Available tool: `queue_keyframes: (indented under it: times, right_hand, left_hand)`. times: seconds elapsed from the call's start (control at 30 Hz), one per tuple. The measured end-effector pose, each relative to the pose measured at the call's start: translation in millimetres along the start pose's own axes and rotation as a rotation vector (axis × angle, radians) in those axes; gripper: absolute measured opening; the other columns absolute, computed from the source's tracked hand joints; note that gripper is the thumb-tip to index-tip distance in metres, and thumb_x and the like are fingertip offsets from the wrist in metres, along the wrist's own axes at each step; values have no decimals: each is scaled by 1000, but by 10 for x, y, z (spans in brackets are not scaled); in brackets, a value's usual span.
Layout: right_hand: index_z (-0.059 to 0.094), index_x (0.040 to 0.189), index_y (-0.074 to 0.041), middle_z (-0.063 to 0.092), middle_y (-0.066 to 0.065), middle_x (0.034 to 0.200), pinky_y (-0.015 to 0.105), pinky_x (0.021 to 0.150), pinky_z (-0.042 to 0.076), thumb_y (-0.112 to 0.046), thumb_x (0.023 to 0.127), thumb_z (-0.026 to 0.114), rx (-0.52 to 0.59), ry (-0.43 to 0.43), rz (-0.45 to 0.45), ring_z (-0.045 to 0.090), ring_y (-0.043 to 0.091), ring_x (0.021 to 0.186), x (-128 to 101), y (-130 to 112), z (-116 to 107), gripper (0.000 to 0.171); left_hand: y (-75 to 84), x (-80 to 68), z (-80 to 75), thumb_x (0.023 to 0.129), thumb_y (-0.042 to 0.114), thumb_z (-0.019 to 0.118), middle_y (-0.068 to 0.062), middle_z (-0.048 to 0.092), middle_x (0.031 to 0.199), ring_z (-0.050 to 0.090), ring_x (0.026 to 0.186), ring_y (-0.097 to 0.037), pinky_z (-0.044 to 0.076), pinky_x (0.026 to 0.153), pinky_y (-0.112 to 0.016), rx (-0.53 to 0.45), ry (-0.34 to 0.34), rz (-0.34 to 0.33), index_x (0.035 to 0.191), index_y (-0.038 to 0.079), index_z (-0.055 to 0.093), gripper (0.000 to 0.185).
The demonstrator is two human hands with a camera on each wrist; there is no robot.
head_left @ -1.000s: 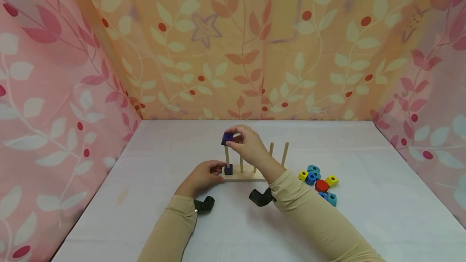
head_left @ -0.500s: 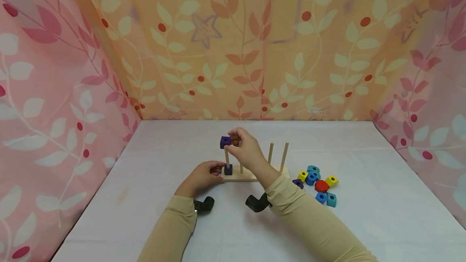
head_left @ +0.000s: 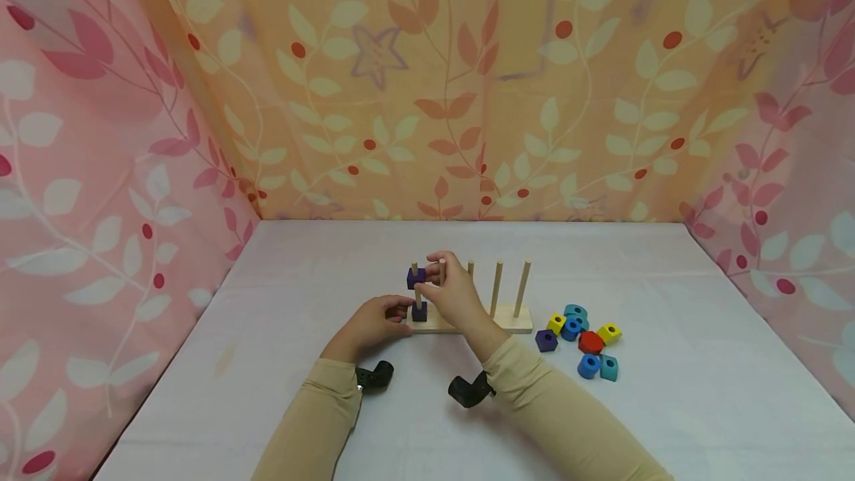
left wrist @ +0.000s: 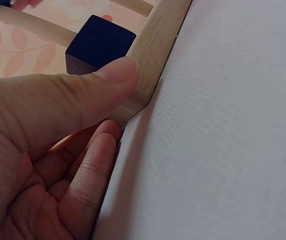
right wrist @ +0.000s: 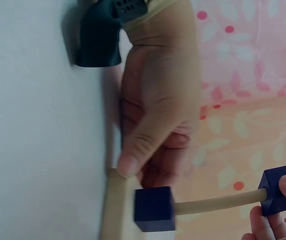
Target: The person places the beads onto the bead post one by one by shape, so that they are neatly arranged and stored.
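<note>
A wooden peg stand [head_left: 514, 323] with several upright pegs rests on the table. One purple square block [head_left: 419, 312] sits at the bottom of its leftmost peg. Higher on that same peg, a second purple block [head_left: 415, 278] is threaded, the peg's tip poking out above it. My right hand [head_left: 461, 299] pinches this upper block between thumb and fingers, as the right wrist view also shows at the block [right wrist: 277, 189]. My left hand [head_left: 370, 325] grips the left end of the stand's base [left wrist: 155, 55], thumb on the front and fingers around the end.
Right of the stand lie loose beads: a purple pentagon [head_left: 546, 341], a red one [head_left: 591, 342], yellow cubes [head_left: 609, 333], and several blue and teal pieces [head_left: 588, 367]. Patterned cloth [head_left: 441, 95] hangs behind the white table [head_left: 300, 258].
My right hand has lowered the upper purple block from over the leftmost peg's tip down onto the peg. The left hand keeps its place on the base.
</note>
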State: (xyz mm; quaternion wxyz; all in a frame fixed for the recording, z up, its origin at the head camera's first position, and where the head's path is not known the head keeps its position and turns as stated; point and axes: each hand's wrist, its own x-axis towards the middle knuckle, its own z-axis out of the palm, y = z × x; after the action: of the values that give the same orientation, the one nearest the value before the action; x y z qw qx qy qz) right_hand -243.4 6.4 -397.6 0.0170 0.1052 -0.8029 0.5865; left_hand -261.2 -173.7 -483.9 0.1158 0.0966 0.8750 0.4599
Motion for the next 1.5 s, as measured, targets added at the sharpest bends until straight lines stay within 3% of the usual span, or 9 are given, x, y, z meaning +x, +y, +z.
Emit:
queue_keyframes:
  times: [0.27, 0.5, 0.7, 0.83, 1.07, 1.5]
  right_hand:
    - [55, 99, -5, 64, 10, 97, 39, 88, 45, -3, 77, 70, -6, 25, 3, 62, 25, 97, -27, 161, 59, 27]
    - [57, 99, -7, 66, 10, 102, 43, 91, 42, -7, 78, 71, -61, 4, 53, 59, 26, 103, -45, 359, 123, 25]
    - [56, 102, -5, 64, 11, 101, 37, 88, 46, -2, 79, 69, -17, -26, 86, 60, 26, 100, -52, 480, 154, 26]
    - [56, 102, -3, 63, 11, 100, 31, 84, 48, -1, 79, 68, -19, -37, 85, 62, 24, 95, -52, 533, 169, 26]
    - [56, 101, -2, 63, 13, 100, 33, 83, 49, 2, 78, 67, -26, -25, 68, 62, 25, 93, -89, 538, 170, 26]
    - [46, 126, -7, 60, 12, 116, 40, 88, 46, -5, 81, 66, -92, -22, 42, 57, 28, 106, -190, 456, 68, 50]
  left_hand:
    - [14, 3, -20, 72, 20, 78, 0, 62, 105, 57, 96, -13, 45, 87, -35, 14, -6, 20, 117, 15, 61, 49]
    - [-1, 0, -22, 72, 19, 78, 1, 62, 104, 57, 95, -13, 45, 88, -34, 31, -4, 28, 117, 12, 60, 49]
    - [-2, -7, -23, 72, 17, 78, 1, 63, 104, 58, 94, -12, 45, 87, -33, 30, -7, 39, 116, 13, 61, 48]
    - [-18, -7, -24, 72, 17, 78, 1, 63, 102, 58, 94, -12, 46, 86, -33, 24, -5, 52, 116, 12, 61, 47]
    - [-33, 0, -20, 71, 17, 78, 0, 64, 102, 58, 94, -13, 46, 86, -32, 30, -6, 69, 116, 11, 61, 48]
    - [-24, -2, -26, 72, 18, 78, 0, 63, 103, 59, 95, -14, 46, 87, -35, 33, -12, 53, 115, 13, 61, 47]
